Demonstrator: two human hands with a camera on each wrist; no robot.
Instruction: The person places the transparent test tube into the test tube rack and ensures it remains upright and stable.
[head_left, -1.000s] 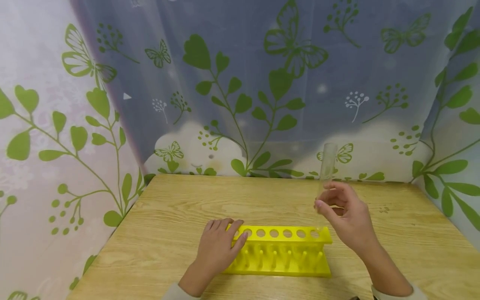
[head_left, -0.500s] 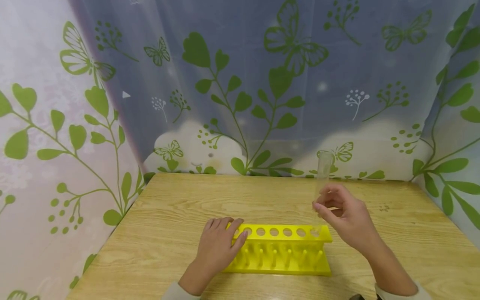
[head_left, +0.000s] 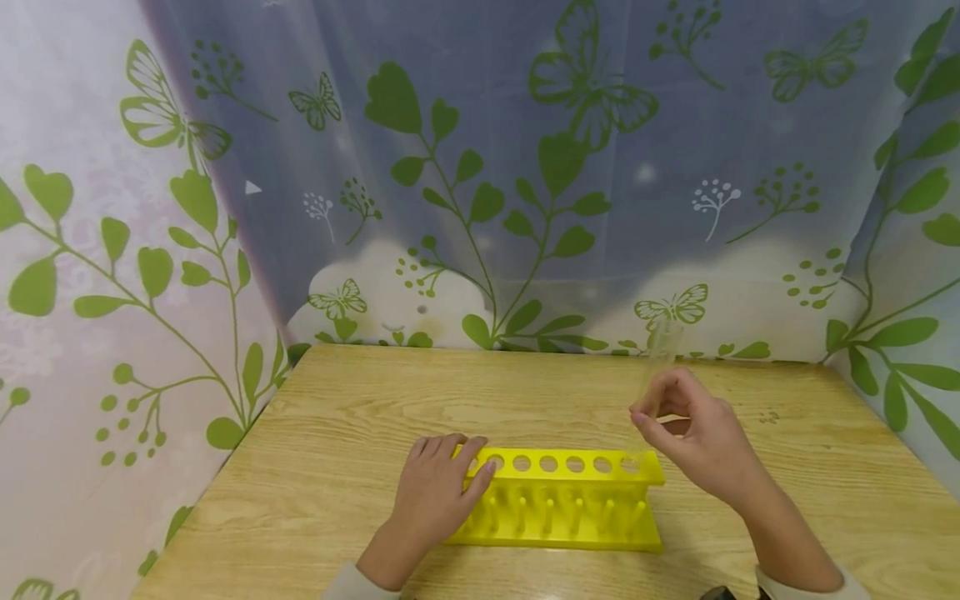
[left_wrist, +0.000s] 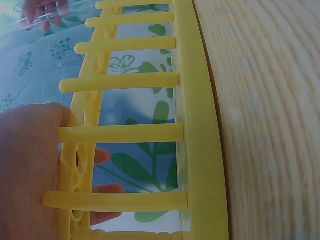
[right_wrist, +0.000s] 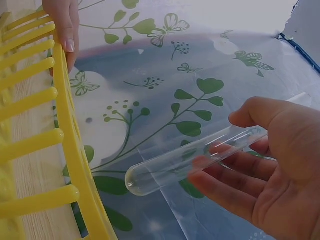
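Head view shows a clear glass test tube [head_left: 657, 360] pinched upright between the curled thumb and fingertips of the right hand [head_left: 693, 437], its rounded bottom hanging just above the rightmost hole of a yellow test tube rack [head_left: 562, 500]. That rack stands near the front edge of the wooden table [head_left: 345, 433]. Resting flat on the rack's left end, the left hand [head_left: 435, 492] has straight fingers and grasps nothing.
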